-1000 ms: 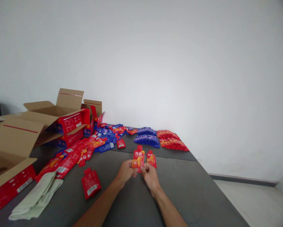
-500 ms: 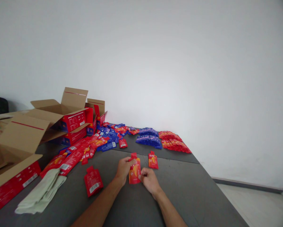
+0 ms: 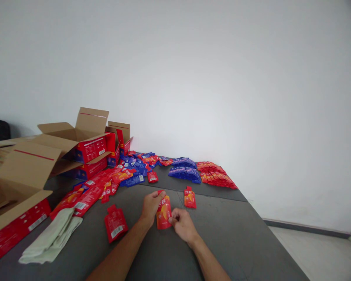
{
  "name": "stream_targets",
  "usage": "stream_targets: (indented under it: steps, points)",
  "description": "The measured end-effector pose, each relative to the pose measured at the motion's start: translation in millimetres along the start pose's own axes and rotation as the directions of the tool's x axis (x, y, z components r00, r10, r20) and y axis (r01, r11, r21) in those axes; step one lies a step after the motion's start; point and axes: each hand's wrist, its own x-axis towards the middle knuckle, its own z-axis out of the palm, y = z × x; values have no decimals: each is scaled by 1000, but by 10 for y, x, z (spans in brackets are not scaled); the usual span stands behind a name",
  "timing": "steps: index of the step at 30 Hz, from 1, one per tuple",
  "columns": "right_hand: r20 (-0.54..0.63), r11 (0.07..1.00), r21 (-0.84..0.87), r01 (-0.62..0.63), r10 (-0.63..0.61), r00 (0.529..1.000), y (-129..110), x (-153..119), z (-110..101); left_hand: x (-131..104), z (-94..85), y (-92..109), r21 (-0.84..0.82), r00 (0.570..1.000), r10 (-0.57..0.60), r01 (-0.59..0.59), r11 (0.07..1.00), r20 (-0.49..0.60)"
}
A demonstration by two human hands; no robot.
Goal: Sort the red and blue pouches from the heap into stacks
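Note:
A red pouch with an orange fruit print is held upright between my hands, its printed front toward me. My left hand pinches its upper left part, covering some of the top. Low on its right edge, my right hand is closed with thumb and finger on the pouch. Beyond my right hand lies a similar red pouch, print side up. Left of my left forearm, another red pouch lies with its barcode side up.
Open cartons stand at the left, one nearer. Loose red and blue pouches are heaped beside them. Rows of blue pouches and red pouches lie at the back. A folded pale cloth rests front left on the dark table.
Both hands have shifted slightly left with the pouch. My left hand has moved up a little on the pouch, now covering more of its top. The other pouches have stayed put.

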Motion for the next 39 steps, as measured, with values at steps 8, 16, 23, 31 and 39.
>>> stream_targets:
  steps: [8,16,23,31,39]
  points:
    - [-190,999,31,-37,42,981,46,70,-151,-15,36,-125,104,944,-280,265,959,175]
    - [-325,983,-185,-19,-43,945,139,118,-289,-14,213,-323,114,985,-57,38,993,165]
    - [-432,756,-633,-164,-170,885,355,136,-580,220,441,-418,123,992,-60,46,991,115]
    - [-420,658,-693,-294,-37,907,558,145,-590,486,789,-693,294,969,-50,-23,956,241]
    - [-427,673,-677,-297,-31,904,511,135,-581,386,828,-556,739,930,169,-362,568,326]
